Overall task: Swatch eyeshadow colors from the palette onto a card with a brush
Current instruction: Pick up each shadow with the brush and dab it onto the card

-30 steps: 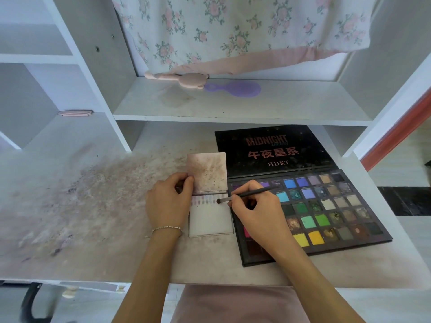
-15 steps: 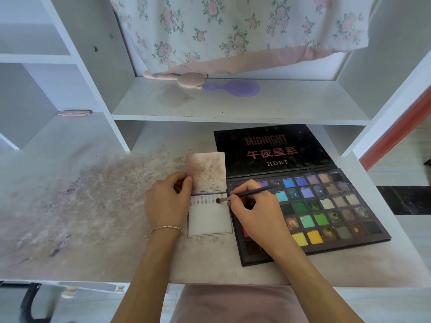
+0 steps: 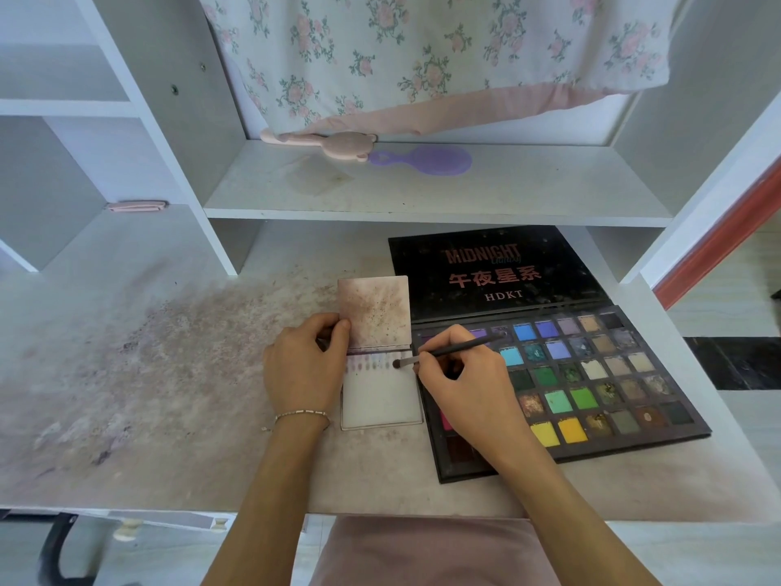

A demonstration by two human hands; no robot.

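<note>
A large black eyeshadow palette (image 3: 591, 374) lies open on the desk, its lid flat behind it and many coloured pans showing. To its left lies a small white card pad (image 3: 380, 399) with its stained cover flipped back; a row of several faint purple swatches runs across the top of the page. My right hand (image 3: 460, 387) pinches a thin dark brush (image 3: 448, 352) with its tip on the card's right end of that row. My left hand (image 3: 304, 365) holds the pad at its left edge near the fold, thumb on the cover.
The desk top (image 3: 148, 374) is smeared with pinkish powder on the left. A shelf above holds a pink comb (image 3: 321, 143) and a purple hand mirror (image 3: 427, 160). Floral cloth (image 3: 422, 52) hangs behind. A pink clip (image 3: 137, 206) lies in the left cubby.
The brush tip has crept slightly left along the swatch row. Both hands otherwise stay where they were.
</note>
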